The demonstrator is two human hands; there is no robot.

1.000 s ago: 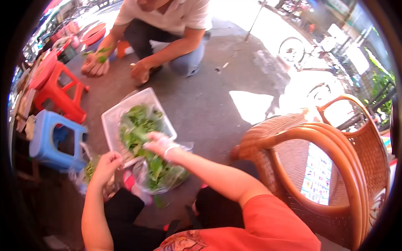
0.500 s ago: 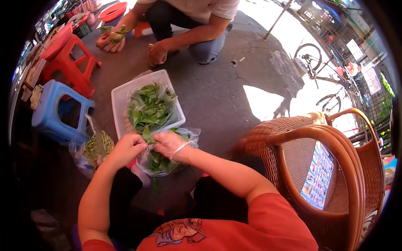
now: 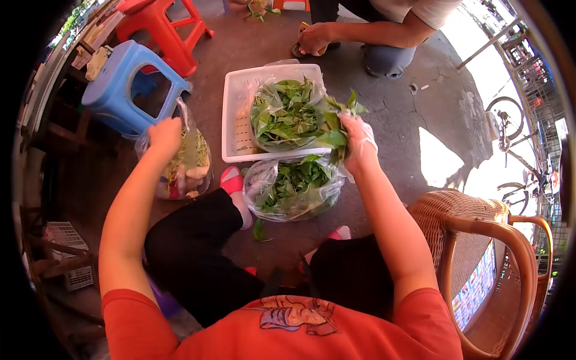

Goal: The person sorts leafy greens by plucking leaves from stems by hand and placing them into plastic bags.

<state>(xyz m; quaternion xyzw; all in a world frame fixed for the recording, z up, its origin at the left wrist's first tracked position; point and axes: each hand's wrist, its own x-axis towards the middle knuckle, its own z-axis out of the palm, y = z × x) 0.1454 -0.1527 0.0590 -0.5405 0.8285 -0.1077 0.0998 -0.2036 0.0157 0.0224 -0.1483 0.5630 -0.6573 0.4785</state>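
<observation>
Leaves (image 3: 333, 133) fan up and left from my right fingers (image 3: 354, 127), pinched there; one leafy bag (image 3: 294, 207) lies below-left. My left fingers' (image 3: 166, 131) grip I cannot tell.

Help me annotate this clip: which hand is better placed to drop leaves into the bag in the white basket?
Probably the right hand: it holds leafy sprigs beside the white basket. The left hand is farther off, by another bag near the blue stool.

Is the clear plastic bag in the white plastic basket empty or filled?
Filled: green leaves show heaped in the open clear plastic bag.
</observation>
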